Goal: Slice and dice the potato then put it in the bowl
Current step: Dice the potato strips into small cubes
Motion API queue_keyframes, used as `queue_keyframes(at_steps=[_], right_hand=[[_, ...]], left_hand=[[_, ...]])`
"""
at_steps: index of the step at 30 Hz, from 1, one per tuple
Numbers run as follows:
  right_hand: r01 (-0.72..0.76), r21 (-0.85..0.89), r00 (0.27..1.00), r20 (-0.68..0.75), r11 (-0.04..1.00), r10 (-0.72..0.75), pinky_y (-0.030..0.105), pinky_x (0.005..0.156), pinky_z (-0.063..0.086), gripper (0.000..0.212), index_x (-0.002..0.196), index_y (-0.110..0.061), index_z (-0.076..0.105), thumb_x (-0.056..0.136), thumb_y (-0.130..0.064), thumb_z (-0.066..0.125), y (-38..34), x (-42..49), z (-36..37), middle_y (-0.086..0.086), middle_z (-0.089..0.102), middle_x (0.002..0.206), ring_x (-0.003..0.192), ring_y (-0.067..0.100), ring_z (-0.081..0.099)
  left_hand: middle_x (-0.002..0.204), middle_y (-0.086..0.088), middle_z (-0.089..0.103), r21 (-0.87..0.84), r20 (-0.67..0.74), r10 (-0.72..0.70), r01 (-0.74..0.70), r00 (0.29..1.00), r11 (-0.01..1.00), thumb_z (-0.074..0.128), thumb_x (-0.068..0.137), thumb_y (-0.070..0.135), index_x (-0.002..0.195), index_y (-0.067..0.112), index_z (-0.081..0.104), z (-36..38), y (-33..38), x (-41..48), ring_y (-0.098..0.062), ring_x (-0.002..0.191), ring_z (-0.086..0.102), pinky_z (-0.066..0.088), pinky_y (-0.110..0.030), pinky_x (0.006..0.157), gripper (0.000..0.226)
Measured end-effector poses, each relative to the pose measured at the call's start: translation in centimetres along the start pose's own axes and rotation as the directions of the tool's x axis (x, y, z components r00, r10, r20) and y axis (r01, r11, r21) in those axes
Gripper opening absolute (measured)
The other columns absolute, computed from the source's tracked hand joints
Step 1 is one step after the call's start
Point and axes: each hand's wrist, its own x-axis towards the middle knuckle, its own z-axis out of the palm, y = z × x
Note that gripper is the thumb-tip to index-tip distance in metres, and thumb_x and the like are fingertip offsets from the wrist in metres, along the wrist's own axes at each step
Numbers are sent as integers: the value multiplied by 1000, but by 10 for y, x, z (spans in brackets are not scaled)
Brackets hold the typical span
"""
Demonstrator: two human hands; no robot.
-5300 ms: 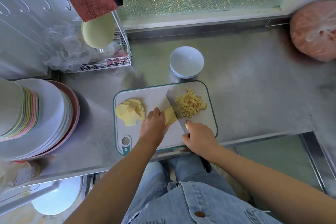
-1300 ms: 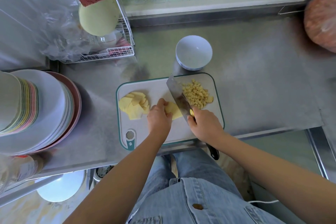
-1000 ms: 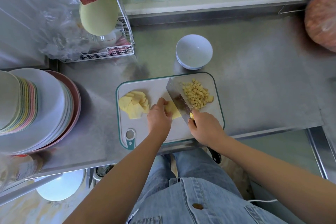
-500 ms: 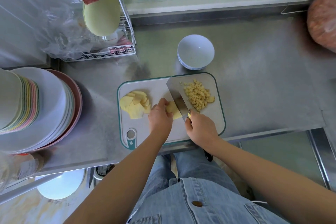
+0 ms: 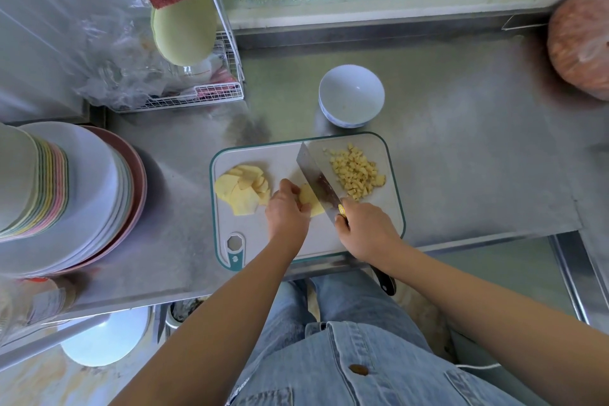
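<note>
A white cutting board (image 5: pixel 290 155) with a teal rim lies on the steel counter. My left hand (image 5: pixel 286 211) presses down a stack of potato slices (image 5: pixel 309 199) at the board's middle. My right hand (image 5: pixel 365 229) grips a cleaver (image 5: pixel 316 180), whose blade stands against the right side of that stack. A pile of diced potato (image 5: pixel 357 173) lies on the board's right part. A fan of uncut potato slices (image 5: pixel 242 188) lies on its left part. Just beyond the board stands a white bowl (image 5: pixel 351 94), nothing visible in it.
A tall stack of plates (image 5: pixel 66 194) fills the left of the counter. A wire rack (image 5: pixel 197 89) with plastic wrap and a green lid stands at the back left. A round pinkish bundle (image 5: pixel 581 39) sits at the far right. The counter edge runs just below the board.
The cleaver has worked up and down at the held slices, its blade now down against them. My left hand stays on the stack. The view has shifted slightly.
</note>
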Motion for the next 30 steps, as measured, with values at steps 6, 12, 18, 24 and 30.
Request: queue_keyframes(at_steps=[6, 12, 18, 24, 30], right_hand=[[-19, 2, 1000, 8, 1000, 19, 31, 59, 29, 20, 78, -13, 38, 95, -21, 42, 0, 3, 6, -2, 38, 63, 65, 24, 43], [-27, 7, 997, -68, 1000, 27, 31, 60, 36, 16, 81, -15, 41, 95, -23, 43, -4, 9, 20, 4, 52, 73, 70, 26, 55], [-19, 77, 996, -90, 997, 26, 32, 56, 30, 22, 79, -11, 43, 96, -25, 45, 2, 8, 18, -3, 38, 57, 60, 27, 51], [30, 71, 999, -37, 997, -28, 32, 57, 29, 30, 67, -17, 32, 94, -23, 45, 4, 4, 3, -3, 36, 58, 57, 21, 40], [6, -4, 1000, 24, 1000, -6, 31, 59, 28, 37, 63, -22, 23, 95, -22, 42, -2, 1, 3, -4, 35, 61, 63, 22, 40]], left_hand=[[90, -5, 63, -25, 3, -32, 32, 999, 999, 66, 83, 9, 101, 15, 54, 0, 1, 1, -23, 83, 60, 54, -37, 75, 23], [90, -5, 63, -45, 12, -44, 44, 999, 998, 64, 82, 5, 99, 13, 56, 0, 1, 1, -24, 83, 59, 54, -38, 75, 21], [85, -5, 64, -43, 7, -19, 20, 1000, 999, 66, 82, 8, 99, 15, 54, -1, -1, 0, -24, 79, 62, 54, -36, 70, 22], [90, -5, 64, -48, 0, -61, 61, 998, 997, 66, 84, 14, 99, 10, 54, -2, 1, -1, -23, 82, 60, 53, -36, 72, 19], [90, -4, 65, -66, 6, -89, 89, 996, 994, 65, 83, 12, 98, 10, 58, -3, 1, -2, -20, 81, 58, 44, -26, 65, 16]])
